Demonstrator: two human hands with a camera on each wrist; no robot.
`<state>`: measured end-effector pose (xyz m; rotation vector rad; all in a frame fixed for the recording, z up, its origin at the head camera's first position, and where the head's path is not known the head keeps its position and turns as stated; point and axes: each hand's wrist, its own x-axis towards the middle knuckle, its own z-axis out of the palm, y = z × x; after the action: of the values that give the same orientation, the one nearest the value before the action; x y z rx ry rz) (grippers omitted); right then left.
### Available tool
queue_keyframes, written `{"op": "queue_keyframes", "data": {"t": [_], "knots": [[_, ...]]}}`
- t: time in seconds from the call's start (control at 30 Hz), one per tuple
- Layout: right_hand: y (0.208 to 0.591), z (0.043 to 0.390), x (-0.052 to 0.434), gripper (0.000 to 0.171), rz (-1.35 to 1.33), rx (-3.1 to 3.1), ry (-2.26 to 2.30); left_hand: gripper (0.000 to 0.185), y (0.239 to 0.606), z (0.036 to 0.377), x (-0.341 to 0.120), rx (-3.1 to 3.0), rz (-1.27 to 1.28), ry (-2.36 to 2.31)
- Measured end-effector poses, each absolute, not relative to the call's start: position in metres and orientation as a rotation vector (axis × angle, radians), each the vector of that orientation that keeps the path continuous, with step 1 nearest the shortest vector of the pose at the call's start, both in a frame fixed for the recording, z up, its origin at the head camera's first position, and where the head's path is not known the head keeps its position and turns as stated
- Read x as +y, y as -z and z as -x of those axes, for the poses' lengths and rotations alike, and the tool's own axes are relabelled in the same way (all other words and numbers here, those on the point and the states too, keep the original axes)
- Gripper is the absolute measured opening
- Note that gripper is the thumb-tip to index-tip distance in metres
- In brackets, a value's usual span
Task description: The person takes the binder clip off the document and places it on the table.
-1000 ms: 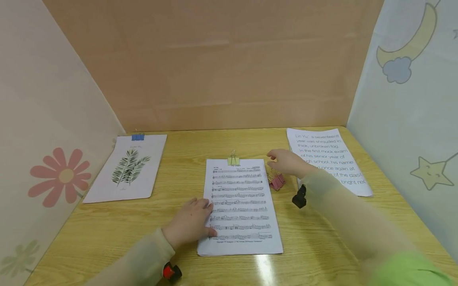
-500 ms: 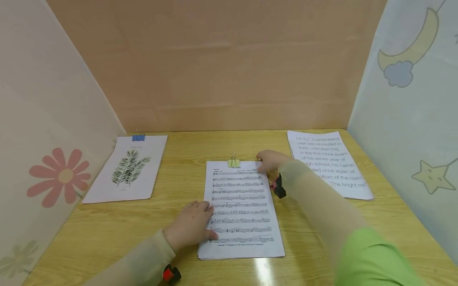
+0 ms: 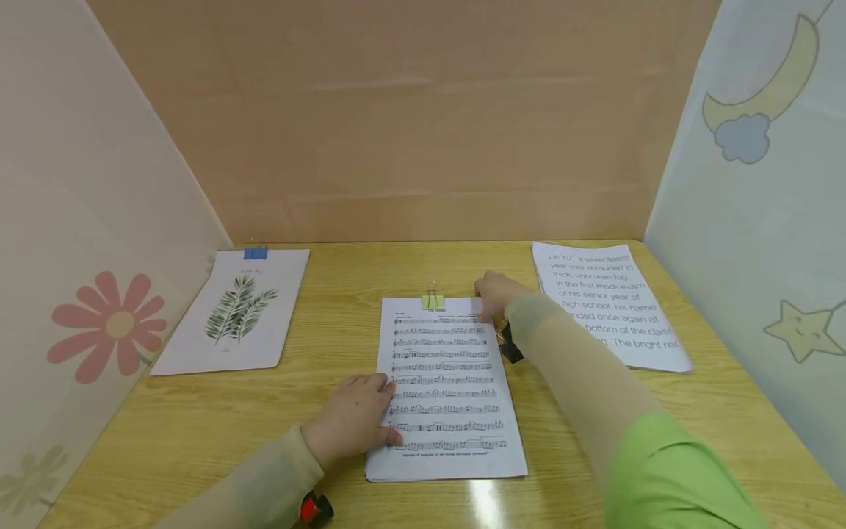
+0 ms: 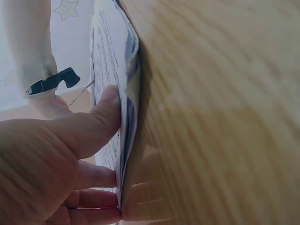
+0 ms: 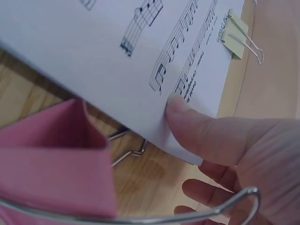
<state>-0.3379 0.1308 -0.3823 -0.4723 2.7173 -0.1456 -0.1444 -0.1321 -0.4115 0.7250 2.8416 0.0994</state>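
A stack of sheet music (image 3: 449, 382) lies on the table, a yellow binder clip (image 3: 432, 301) on its top edge. My left hand (image 3: 350, 415) rests at its left side; the left wrist view has the thumb (image 4: 110, 101) lying on the page and the fingertips against the paper edge. At the upper right corner, my right hand (image 3: 497, 294) grips the sheets. The right wrist view shows that thumb on top of the page, with the fingers beyond and below the corner. Close to this hand is a pink binder clip (image 5: 56, 178), mostly covered in the head view.
On the left lies a stack with a leaf print (image 3: 241, 316), held by a blue binder clip (image 3: 255, 253). A stack of large-print text pages (image 3: 615, 301) lies at the right, partly under the right arm. Walls (image 3: 423, 147) stand behind and on both sides.
My right hand has moved left from above the pink binder clip to the sheet music's upper right corner and taken hold of it. The left hand has stayed in place.
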Motion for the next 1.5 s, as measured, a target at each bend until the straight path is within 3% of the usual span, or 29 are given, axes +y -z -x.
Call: {"op": "queue_keyframes", "data": {"t": [0.2, 0.43, 0.6, 0.8, 1.03, 1.3, 1.5], "knots": [[0.384, 0.340, 0.135, 0.046, 0.472, 2.681, 0.250, 0.082, 0.410, 0.144, -0.131, 2.842, -0.732, -0.106], [0.391, 0.350, 0.144, 0.017, 0.495, 2.710, 0.473, 0.083, 0.409, 0.144, -0.130, 2.831, -0.709, -0.122], [0.386, 0.347, 0.146, 0.021, 0.464, 2.695, 0.628, 0.081, 0.407, 0.146, -0.132, 2.827, -0.734, -0.137], [0.373, 0.337, 0.146, 0.025, 0.447, 2.687, 0.815, 0.056, 0.407, 0.157, -0.135, 2.893, -0.820, -0.120], [0.361, 0.331, 0.145, 0.026, 0.454, 2.649, 0.965, 0.036, 0.392, 0.179, -0.136, 2.985, -0.744, -0.349], [0.353, 0.322, 0.150, 0.026, 0.472, 2.710, 1.018, 0.029, 0.364, 0.220, -0.134, 3.110, -0.619, -0.715], [0.349, 0.313, 0.155, 0.024, 0.457, 2.718, 1.090, 0.035, 0.346, 0.244, -0.133, 3.114, -0.523, -0.912]]}}
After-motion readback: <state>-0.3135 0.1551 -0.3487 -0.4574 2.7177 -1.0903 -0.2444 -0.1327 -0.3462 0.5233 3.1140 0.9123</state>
